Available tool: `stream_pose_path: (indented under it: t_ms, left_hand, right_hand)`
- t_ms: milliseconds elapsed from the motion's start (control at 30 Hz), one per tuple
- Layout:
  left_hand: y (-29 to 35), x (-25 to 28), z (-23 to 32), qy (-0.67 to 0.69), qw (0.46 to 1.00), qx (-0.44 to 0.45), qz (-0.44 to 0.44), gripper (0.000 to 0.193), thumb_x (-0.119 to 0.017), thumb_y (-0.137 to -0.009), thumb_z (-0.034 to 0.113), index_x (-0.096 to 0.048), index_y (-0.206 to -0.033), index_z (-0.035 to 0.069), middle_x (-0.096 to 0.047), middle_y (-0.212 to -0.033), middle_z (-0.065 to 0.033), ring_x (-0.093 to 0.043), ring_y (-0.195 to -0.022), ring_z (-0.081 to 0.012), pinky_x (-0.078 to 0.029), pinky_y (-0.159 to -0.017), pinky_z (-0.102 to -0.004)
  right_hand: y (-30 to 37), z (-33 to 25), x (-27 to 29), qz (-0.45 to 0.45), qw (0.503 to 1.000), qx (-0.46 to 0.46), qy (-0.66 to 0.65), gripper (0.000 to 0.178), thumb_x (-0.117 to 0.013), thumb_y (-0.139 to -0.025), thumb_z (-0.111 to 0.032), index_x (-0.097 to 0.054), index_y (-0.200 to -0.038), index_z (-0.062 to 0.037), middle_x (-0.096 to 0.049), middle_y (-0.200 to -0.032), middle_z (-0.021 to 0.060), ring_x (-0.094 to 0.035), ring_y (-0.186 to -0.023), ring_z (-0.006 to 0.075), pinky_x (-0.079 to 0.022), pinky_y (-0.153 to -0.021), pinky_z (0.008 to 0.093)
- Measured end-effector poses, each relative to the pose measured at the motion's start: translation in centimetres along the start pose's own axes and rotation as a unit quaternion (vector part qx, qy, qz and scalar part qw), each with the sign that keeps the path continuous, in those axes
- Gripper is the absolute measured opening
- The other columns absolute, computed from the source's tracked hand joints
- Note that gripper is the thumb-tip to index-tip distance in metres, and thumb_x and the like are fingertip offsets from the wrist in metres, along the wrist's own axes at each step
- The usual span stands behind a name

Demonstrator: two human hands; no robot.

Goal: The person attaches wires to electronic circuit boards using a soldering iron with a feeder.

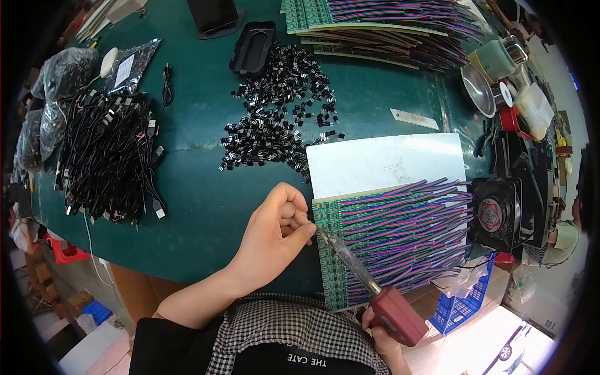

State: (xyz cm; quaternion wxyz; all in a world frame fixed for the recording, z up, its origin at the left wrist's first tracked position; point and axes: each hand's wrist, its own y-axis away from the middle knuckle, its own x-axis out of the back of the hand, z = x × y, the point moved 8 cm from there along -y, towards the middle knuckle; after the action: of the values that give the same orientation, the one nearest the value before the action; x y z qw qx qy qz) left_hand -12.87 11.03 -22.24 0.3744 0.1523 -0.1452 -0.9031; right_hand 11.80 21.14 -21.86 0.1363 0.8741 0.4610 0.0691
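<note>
My right hand (382, 337) grips a soldering iron (400, 315) by its dark red handle. The iron's metal barrel slants up and left over a green circuit board panel (334, 281), and its tip is at the panel's left edge. Close to that tip, my left hand (275, 231) is closed in a pinch; whatever it holds is too small or hidden to make out. Rows of blue, red and dark wires (400, 234) run rightward from the panel, which partly covers a white sheet (387, 164).
Small black pronged parts (269, 125) lie piled beyond my hands, by a black tray (253, 49). Black USB cables (109, 156) are heaped left. More wired boards (375, 28) are stacked at the back. A fan (495, 212) stands right; a blade (414, 119) lies behind the sheet.
</note>
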Motion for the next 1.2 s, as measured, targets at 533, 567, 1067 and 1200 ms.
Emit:
stream_pose_path:
  t_ms: [533, 567, 1067, 1200]
  left_hand:
    - [0.4, 0.1, 0.7, -0.055, 0.998, 0.008, -0.031, 0.023, -0.057, -0.085, -0.004, -0.039, -0.098, 0.004, -0.057, -0.078, -0.0031, -0.057, -0.072, -0.0089, -0.048, -0.067, -0.0213]
    - [0.6, 0.5, 1.2, -0.056, 0.998, 0.028, -0.023, 0.024, -0.059, -0.083, -0.002, -0.042, -0.099, 0.003, -0.056, -0.077, -0.003, -0.057, -0.072, -0.0084, -0.048, -0.065, -0.0209]
    - [-0.8, 11.2, 5.9, -0.445, 0.873, -0.125, 0.153, 0.01, -0.066, -0.073, -0.001, -0.06, -0.082, -0.003, -0.055, -0.074, -0.0068, -0.051, -0.061, -0.0123, -0.042, -0.057, -0.0247]
    - [0.1, 12.0, 5.8, -0.399, 0.887, -0.131, 0.194, 0.009, -0.062, -0.078, -0.002, -0.062, -0.087, -0.004, -0.059, -0.078, -0.0069, -0.057, -0.066, -0.0108, -0.046, -0.061, -0.0234]
  right_hand:
    - [-0.8, -0.8, -0.9, -0.003, 1.0, -0.016, -0.024, 0.077, -0.07, -0.071, -0.055, -0.045, -0.113, 0.0053, -0.056, -0.094, 0.0153, -0.05, -0.053, 0.0149, -0.039, -0.045, 0.0235]
    - [-0.9, -0.7, -1.0, 0.007, 1.0, -0.007, -0.029, 0.077, -0.07, -0.071, -0.055, -0.044, -0.113, 0.0053, -0.056, -0.094, 0.0154, -0.05, -0.053, 0.0149, -0.039, -0.045, 0.0234]
    - [0.6, 0.1, 1.6, 0.097, 0.993, 0.062, -0.027, 0.076, -0.067, -0.074, -0.055, -0.043, -0.113, 0.0054, -0.055, -0.095, 0.017, -0.05, -0.05, 0.0152, -0.037, -0.042, 0.0228]
    - [0.6, -0.3, 1.3, 0.094, 0.994, 0.05, -0.011, 0.075, -0.066, -0.074, -0.056, -0.043, -0.113, 0.0051, -0.055, -0.097, 0.0168, -0.05, -0.051, 0.0153, -0.038, -0.043, 0.0232]
